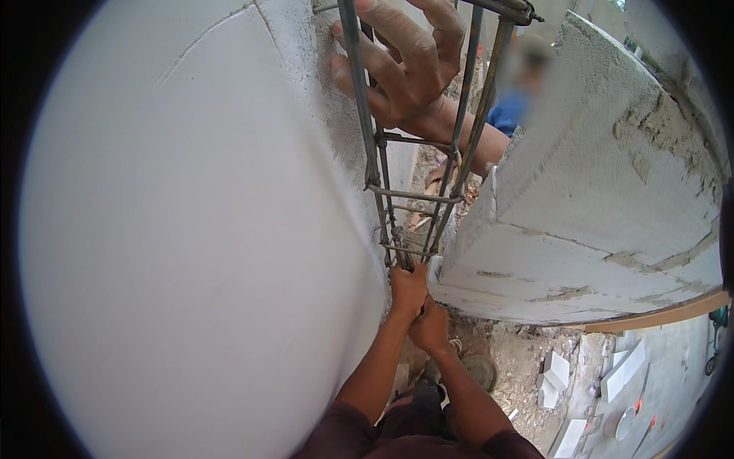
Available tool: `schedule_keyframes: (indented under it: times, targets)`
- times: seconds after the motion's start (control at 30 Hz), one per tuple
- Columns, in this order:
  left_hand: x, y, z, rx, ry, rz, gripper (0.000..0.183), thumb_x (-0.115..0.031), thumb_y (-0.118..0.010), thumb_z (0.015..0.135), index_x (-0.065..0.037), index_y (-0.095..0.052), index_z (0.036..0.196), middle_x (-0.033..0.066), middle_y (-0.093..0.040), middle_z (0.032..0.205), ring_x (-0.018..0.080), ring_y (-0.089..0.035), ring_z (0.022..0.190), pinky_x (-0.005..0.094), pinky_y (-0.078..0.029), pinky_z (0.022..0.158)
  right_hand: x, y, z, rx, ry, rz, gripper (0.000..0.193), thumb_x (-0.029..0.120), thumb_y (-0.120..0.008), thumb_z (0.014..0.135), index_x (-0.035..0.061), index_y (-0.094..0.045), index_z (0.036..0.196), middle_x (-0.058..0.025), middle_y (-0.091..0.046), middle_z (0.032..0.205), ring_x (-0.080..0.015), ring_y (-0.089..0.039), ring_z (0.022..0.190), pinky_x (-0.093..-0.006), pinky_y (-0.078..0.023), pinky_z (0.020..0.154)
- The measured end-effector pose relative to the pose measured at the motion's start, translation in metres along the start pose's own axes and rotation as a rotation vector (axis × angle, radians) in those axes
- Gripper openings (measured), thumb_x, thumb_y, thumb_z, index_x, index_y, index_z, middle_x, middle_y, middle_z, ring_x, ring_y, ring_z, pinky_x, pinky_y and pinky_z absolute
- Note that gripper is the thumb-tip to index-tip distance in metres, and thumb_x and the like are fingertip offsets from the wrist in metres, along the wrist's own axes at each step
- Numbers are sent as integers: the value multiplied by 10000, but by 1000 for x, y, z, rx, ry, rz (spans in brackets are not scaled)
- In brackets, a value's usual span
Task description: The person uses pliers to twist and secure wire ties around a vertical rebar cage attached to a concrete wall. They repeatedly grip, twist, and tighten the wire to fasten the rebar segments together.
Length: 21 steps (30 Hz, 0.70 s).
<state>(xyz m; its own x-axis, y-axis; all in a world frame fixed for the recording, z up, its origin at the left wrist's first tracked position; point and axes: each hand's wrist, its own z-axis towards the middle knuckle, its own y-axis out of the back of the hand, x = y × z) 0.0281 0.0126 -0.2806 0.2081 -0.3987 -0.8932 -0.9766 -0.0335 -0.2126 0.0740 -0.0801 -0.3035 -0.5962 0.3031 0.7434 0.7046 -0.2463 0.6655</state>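
Observation:
A long rebar cage [456, 168], with thin cross ties, stands in the gap between two pale walls. At its lower end my left hand [409, 288] is closed round steel bars bunched inside the cage. Just below and to the right, my right hand [430, 325] is closed against the left wrist. A small dark piece shows between the two hands, but what the right fingers hold is hidden. Another person's hand [413, 65] reaches in from the right behind the upper bars, fingers spread, near the rough edge of the left wall.
A smooth white wall [206, 229] fills the left side. On the right stands a white block wall [589, 191] with rough mortar joints. Behind the gap is a person in blue [508, 111]. White block pieces [623, 371] and a bucket [620, 423] lie at lower right.

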Motion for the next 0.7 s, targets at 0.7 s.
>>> schedule_keyframes:
  times: [0.7]
  targets:
    - [-24, 12, -11, 117, 117, -11, 180, -88, -720, 840, -25, -559, 789, 38, -538, 586, 143, -517, 430, 338, -462, 422, -30, 15, 11, 972, -545, 1342, 144, -20, -693, 876, 62, -594, 941, 12, -503, 678, -88, -417, 495, -260, -310, 461]
